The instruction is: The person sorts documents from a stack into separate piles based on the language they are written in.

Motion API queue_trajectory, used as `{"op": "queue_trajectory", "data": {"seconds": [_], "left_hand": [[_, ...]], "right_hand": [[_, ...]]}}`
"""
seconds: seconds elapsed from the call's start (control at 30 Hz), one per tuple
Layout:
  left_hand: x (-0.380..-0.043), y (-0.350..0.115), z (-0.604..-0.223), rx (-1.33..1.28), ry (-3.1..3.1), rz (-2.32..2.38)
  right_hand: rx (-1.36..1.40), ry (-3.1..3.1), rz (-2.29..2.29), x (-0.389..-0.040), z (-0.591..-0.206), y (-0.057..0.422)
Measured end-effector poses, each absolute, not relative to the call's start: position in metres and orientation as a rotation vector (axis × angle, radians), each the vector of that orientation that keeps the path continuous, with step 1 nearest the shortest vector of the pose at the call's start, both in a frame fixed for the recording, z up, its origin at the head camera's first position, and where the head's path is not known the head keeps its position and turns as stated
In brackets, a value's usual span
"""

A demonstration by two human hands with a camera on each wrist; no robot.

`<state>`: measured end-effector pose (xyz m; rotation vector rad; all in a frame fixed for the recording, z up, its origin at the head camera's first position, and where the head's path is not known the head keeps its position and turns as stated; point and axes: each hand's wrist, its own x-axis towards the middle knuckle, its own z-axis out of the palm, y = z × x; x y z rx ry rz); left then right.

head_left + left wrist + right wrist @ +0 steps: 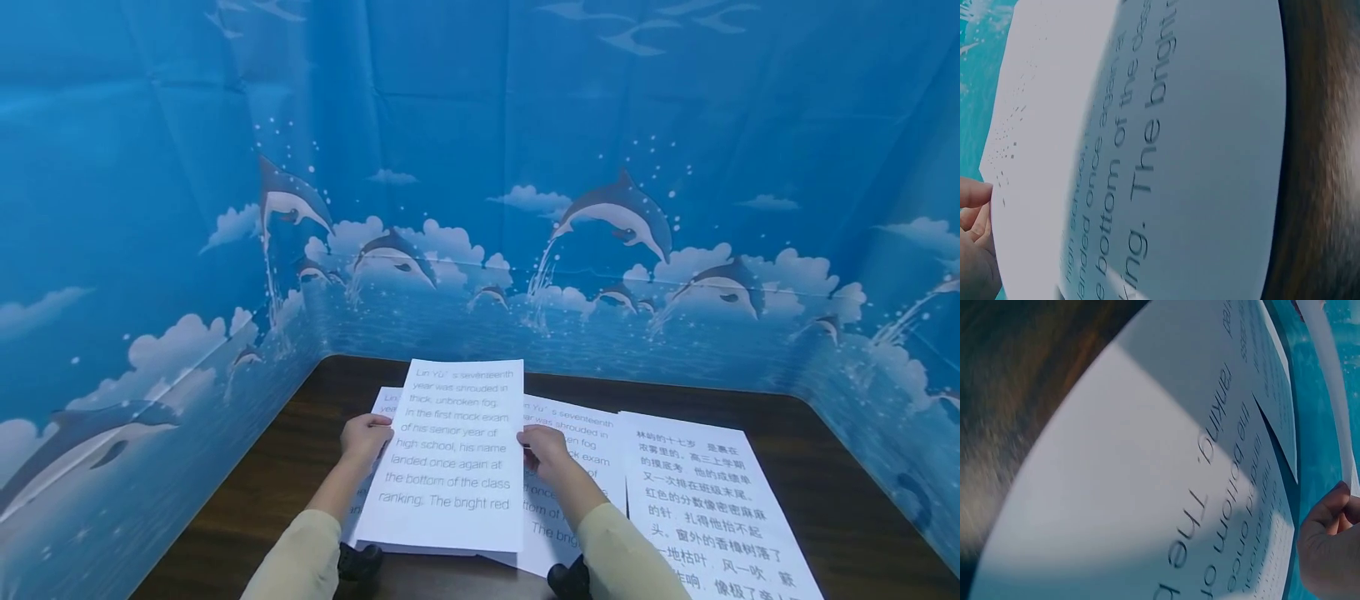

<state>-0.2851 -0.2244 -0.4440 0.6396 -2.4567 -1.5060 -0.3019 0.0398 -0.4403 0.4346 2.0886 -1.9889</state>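
My left hand (363,442) pinches the left edge of a white sheet of paper (461,525) printed with large English text. At the opposite edge, my right hand (547,450) pinches it between thumb and fingers. The sheet is raised over other printed pages, its text facing me. In the left wrist view, the left hand (975,250) grips the brightly lit sheet (1041,112) above a shaded page (1229,125). The right wrist view shows the held sheet (1334,381) almost edge-on, with the right hand (1329,550) at its border.
On the dark wooden table (247,483) lie an English page (600,458), partly under the right arm, and a page of Chinese text (705,500) at right. Another page (386,400) peeks out at left. A blue dolphin-print curtain (465,167) surrounds the table.
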Motion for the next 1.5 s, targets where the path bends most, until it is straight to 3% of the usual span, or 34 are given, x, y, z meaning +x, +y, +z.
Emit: {"op": "queue_trajectory", "data": {"seconds": [1.5], "left_hand": [[-0.268,-0.256,-0.442,0.688,-2.405,-1.503]], "right_hand": [[0.356,2.051,-1.954,-0.298,-0.455,-0.003]]}}
